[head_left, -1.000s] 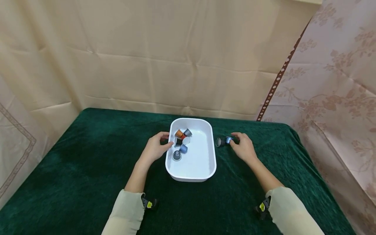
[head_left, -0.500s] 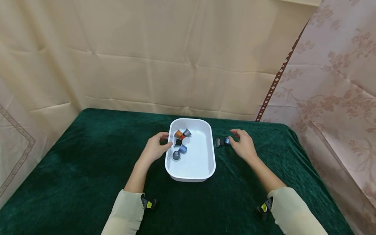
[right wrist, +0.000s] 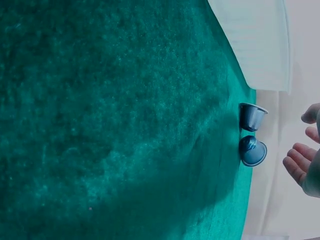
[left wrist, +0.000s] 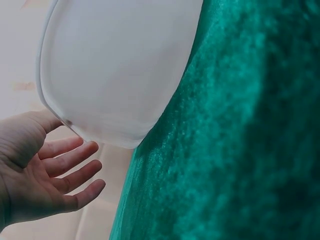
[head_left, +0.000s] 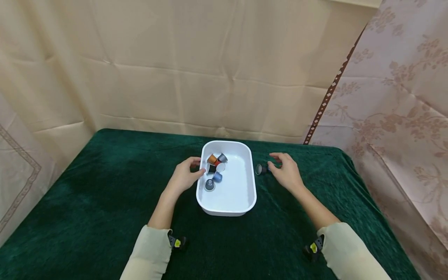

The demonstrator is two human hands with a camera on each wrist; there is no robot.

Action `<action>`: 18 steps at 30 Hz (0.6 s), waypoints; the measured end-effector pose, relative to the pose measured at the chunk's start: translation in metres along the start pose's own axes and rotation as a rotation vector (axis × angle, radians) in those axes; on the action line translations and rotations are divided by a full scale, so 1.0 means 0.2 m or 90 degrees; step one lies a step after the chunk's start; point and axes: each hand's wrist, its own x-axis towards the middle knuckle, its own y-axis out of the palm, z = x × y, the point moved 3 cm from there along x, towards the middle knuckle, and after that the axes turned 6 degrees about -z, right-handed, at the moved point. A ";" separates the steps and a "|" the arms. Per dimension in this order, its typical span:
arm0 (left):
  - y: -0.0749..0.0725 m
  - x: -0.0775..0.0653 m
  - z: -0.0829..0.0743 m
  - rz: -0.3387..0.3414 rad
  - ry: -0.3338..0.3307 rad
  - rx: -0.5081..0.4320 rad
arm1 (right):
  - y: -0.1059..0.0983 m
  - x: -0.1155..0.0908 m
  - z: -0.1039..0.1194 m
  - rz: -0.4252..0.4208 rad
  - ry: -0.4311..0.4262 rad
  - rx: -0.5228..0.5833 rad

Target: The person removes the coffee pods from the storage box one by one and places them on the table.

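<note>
A white plastic tub (head_left: 235, 194) stands on the green cloth, with several coffee capsules (head_left: 217, 177) lying along its left side. My left hand (head_left: 185, 174) holds the tub's left rim, the thumb over the edge and the index finger outside; in the left wrist view the other fingers (left wrist: 82, 177) spread loosely below. Right of the tub, a dark coffee capsule (head_left: 260, 169) lies on its side. Beside it is a second, blue capsule (right wrist: 253, 151), mostly hidden in the head view by my right thumb. My right hand (head_left: 287, 173) hovers just above these two, fingers loosely bent and holding nothing.
Dark green velvet cloth (head_left: 115, 186) covers the table. A beige curtain (head_left: 210, 77) hangs behind its far edge, and a pink floral curtain (head_left: 402, 128) hangs on the right.
My right hand shifts left and lifts slightly off the blue capsule, which sits closer to the dark one. My left hand stays at the tub's rim.
</note>
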 end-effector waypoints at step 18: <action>0.00 0.00 -0.01 0.002 0.001 -0.003 | 0.01 -0.01 0.06 0.000 0.036 0.043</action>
